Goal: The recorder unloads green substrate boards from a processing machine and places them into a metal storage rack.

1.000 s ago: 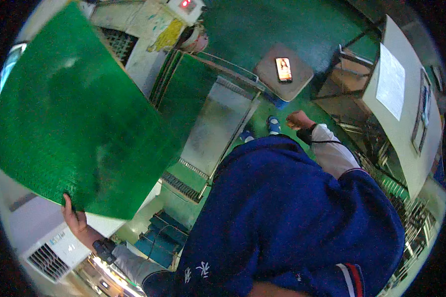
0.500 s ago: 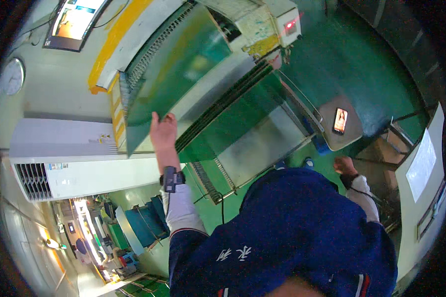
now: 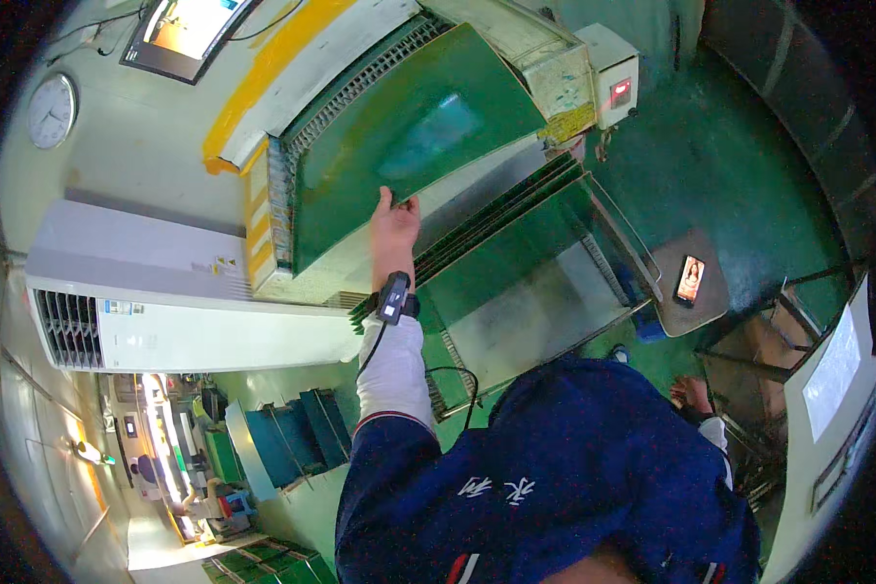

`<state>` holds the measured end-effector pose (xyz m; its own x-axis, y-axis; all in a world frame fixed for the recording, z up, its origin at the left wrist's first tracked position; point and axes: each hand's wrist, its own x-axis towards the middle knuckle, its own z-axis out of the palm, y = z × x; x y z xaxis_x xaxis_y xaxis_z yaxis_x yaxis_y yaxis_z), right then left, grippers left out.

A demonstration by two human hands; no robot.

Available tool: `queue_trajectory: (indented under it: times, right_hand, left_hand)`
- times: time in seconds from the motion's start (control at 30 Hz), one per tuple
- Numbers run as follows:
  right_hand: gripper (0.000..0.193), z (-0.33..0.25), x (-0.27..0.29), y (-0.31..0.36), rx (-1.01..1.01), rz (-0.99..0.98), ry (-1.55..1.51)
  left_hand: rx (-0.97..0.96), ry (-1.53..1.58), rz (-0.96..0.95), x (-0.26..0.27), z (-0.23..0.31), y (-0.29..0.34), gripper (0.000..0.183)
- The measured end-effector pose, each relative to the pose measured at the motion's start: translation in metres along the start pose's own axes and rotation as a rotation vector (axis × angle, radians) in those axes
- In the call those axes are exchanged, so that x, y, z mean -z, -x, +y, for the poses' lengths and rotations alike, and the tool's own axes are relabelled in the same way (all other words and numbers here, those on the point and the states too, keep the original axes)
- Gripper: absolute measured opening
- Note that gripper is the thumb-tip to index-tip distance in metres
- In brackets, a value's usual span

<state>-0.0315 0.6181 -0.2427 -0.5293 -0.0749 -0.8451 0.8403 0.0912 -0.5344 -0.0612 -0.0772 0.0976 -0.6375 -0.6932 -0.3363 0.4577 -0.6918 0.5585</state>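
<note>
My nearer left hand (image 3: 395, 226) pinches the green panel (image 3: 365, 161), long axis slanting ahead-right; right hand (image 3: 691, 393) apart, grip unclear.

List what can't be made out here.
Head view: whatever lies directly beneath the green sheet, covered by it.
Head view: wall screen, cut off by the top edge.
Head view: right hand, too blurred to tell whether it holds anything.
Head view: most of the shoes, hidden by the blue jacket.

The thin, glossy green rectangular sheet (image 3: 409, 146), held up a second ago, now lies over the yellow-edged white machine (image 3: 307, 80).
</note>
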Motion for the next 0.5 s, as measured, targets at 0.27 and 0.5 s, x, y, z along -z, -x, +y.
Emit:
queue_trajectory:
  times: [0.27,0.5]
  right_hand:
    - [0.021,0.005,0.007,-0.018,-0.001,-0.335,-0.223]
    - [0.022,0.019,0.018,-0.026,-0.042,-0.293,-0.206]
  left_hand:
    - [-0.034,0.034,-0.050,0.002,0.003,-0.045,0.025]
    - [0.083,-0.087,0.005,-0.015,0.013,-0.062,0.038]
